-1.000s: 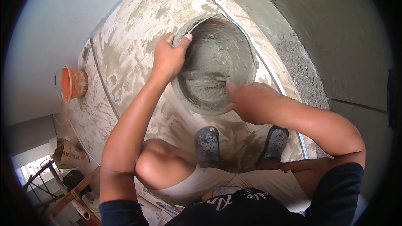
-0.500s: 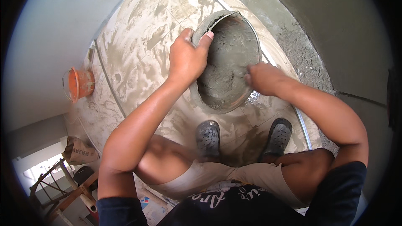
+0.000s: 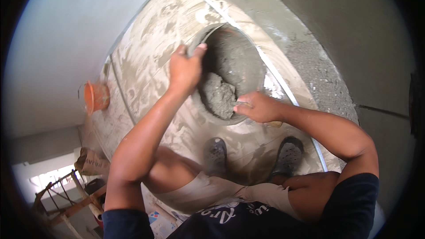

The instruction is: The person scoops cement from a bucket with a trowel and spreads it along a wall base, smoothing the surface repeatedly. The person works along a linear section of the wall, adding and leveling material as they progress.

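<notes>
Wet cement could spill if a hand slips

Lay a clock on the grey bucket (image 3: 253, 62), with twelve pointing away from the person. The bucket sits on the floor (image 3: 152, 57) in front of the feet.

Nearest are the left shoe (image 3: 215, 155) at six o'clock and the right shoe (image 3: 287, 155) at five. The floor around them is smeared and looks slick, so a foot could slide. Drips could land on the shoes too.

Next comes the right hand (image 3: 260, 106) at about four o'clock. Its fingers are curled around what looks like a tool (image 3: 244, 103). I can't see the far end of it. If the tool goes in deep, the thick cement could stick to it and twist the wrist.

The grey lump of cement (image 3: 219, 95) is inside, near seven o'clock. It looks heavy and could pull the bucket over if lifted too fast.

The left hand (image 3: 185, 68) is clamped on the rim at ten o'clock, thumb over the edge. If the rim is wet, the thumb could slip and the bucket could turn.

Farther up, a pale strip (image 3: 280, 79) runs past on the right, from twelve to four. A bump from the bucket could shift it.
</notes>
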The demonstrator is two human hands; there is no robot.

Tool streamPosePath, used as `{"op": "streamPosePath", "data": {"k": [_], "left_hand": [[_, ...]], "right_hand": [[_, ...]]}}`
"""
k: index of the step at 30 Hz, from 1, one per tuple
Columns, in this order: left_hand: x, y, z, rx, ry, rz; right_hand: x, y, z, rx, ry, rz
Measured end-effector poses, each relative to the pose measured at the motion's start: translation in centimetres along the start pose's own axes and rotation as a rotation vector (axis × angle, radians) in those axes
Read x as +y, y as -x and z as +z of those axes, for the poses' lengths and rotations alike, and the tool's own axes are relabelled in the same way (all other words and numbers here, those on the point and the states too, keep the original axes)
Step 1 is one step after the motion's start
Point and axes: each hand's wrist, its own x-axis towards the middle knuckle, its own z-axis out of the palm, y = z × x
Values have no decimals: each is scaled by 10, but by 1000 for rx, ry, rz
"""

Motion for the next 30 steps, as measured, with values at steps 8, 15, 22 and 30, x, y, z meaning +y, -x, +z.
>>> {"op": "streamPosePath", "data": {"k": [8, 15, 22, 30], "left_hand": [[-14, -8, -22, -42, 109, -128], [-33, -1, -35, 18, 225, -213], [-63, -6, -52, 38, 264, -295], [-60, 11, -59, -3, 355, -315]], "right_hand": [[-7, 68, -73, 10, 11, 70], [42, 155, -122, 469, 37, 379], [112, 188, -123, 776, 330, 423], [178, 173, -81, 763, 418, 486]]}}
